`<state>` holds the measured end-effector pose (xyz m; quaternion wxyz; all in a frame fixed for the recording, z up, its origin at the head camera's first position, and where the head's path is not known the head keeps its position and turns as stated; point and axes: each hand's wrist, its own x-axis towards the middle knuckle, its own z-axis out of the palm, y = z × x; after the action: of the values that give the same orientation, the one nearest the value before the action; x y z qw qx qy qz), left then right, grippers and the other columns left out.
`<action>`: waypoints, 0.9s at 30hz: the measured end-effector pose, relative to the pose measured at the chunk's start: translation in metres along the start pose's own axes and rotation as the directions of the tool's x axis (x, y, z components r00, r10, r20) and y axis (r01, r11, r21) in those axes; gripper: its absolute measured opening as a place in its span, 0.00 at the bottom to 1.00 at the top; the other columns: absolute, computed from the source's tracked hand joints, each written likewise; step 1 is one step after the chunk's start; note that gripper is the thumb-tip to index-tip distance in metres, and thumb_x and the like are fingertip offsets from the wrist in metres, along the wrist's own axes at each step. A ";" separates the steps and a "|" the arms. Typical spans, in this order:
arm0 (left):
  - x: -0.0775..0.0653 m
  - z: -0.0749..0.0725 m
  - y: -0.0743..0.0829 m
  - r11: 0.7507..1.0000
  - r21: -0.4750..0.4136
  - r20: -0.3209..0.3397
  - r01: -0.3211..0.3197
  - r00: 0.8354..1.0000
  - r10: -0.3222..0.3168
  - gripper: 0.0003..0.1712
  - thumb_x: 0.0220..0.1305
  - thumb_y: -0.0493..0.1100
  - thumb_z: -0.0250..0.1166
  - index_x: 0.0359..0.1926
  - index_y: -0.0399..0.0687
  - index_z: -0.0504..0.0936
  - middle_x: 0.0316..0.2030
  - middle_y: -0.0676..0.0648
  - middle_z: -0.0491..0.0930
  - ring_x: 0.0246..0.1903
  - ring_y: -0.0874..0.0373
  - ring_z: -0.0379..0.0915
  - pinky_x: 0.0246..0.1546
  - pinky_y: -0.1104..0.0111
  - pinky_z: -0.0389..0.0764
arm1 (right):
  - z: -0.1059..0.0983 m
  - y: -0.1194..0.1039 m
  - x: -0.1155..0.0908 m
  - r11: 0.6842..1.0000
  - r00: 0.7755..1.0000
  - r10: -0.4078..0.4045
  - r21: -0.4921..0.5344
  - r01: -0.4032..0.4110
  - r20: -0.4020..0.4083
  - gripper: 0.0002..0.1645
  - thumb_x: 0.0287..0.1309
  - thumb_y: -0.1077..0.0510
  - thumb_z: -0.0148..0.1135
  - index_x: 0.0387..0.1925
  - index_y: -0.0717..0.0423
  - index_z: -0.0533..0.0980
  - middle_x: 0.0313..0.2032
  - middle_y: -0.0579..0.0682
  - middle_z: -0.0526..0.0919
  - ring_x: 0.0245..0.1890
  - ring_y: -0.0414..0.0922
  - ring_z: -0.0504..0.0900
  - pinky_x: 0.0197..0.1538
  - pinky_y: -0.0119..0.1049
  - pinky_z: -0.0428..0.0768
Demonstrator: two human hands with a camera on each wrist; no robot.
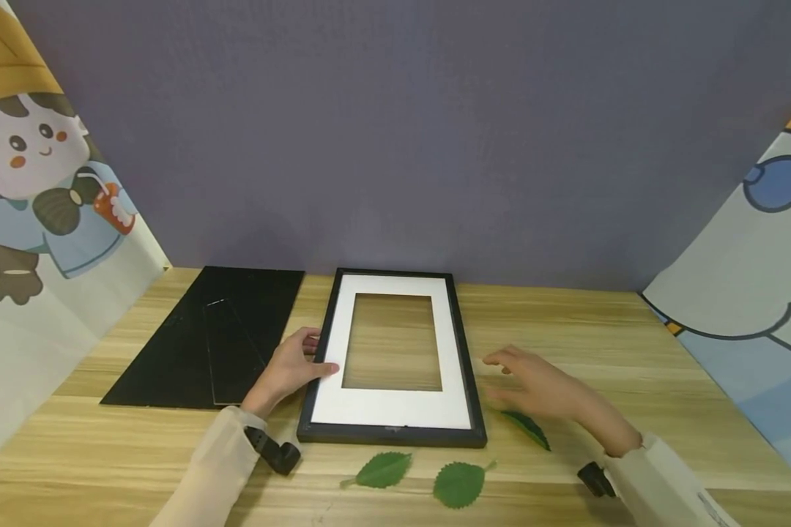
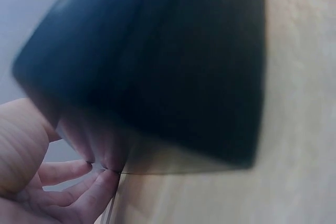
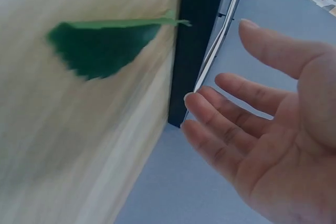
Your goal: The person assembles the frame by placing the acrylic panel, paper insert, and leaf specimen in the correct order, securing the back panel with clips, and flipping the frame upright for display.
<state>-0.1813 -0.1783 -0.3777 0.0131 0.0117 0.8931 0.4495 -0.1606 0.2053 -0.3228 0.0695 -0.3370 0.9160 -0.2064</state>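
Observation:
A black picture frame [image 1: 395,435] with a white mat [image 1: 389,407] round a cut-out window lies flat on the wood table. At its left side my left hand [image 1: 293,369] grips the edge, thumb over the mat and fingers curled at the outer side. The left wrist view shows those fingers [image 2: 79,195] partly, beside a large blurred dark shape [image 2: 173,66]. My right hand [image 1: 534,384] hovers by the frame's right side, its relaxed fingers holding nothing. Below it lies a folded green leaf [image 1: 529,429], also a dark green leaf [image 3: 105,48] in the right wrist view.
Two more leaves, a left leaf [image 1: 385,470] and a right leaf [image 1: 460,484], lie in front of the frame. Left of it is a black board [image 1: 171,351] with a thin-edged, see-through strip [image 1: 227,359] on top. A grey wall [image 1: 402,146] stands behind the table.

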 end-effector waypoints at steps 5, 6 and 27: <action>0.000 -0.001 0.000 1.000 0.008 -0.002 0.001 1.000 -0.001 0.40 0.51 0.40 0.72 0.62 0.31 0.66 0.53 0.31 0.74 0.54 0.40 0.71 0.53 0.50 0.75 | 0.004 0.006 -0.010 1.000 1.000 0.008 -0.013 -0.008 0.008 0.27 0.58 0.54 0.65 0.53 0.67 0.72 0.50 0.62 0.77 0.43 0.56 0.80 0.45 0.49 0.80; 0.000 -0.001 0.000 1.000 0.009 -0.002 0.001 1.000 -0.001 0.40 0.51 0.40 0.72 0.62 0.31 0.66 0.53 0.31 0.74 0.54 0.40 0.71 0.53 0.50 0.75 | 0.004 0.007 -0.012 1.000 1.000 0.015 -0.014 -0.015 0.009 0.26 0.57 0.54 0.65 0.52 0.67 0.73 0.49 0.61 0.78 0.42 0.55 0.80 0.45 0.49 0.81; 0.000 0.000 -0.002 1.000 0.013 -0.004 -0.006 1.000 0.006 0.39 0.52 0.40 0.72 0.63 0.32 0.66 0.54 0.32 0.74 0.54 0.40 0.71 0.53 0.50 0.75 | 0.023 0.011 -0.023 0.999 0.999 0.046 0.026 -0.045 -0.018 0.14 0.53 0.56 0.68 0.40 0.56 0.76 0.35 0.43 0.78 0.32 0.34 0.73 0.33 0.29 0.75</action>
<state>-0.1814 -0.1791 -0.3791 0.0101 0.0134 0.8959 0.4440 -0.1431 0.2204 -0.3487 0.0700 -0.3134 0.9213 -0.2194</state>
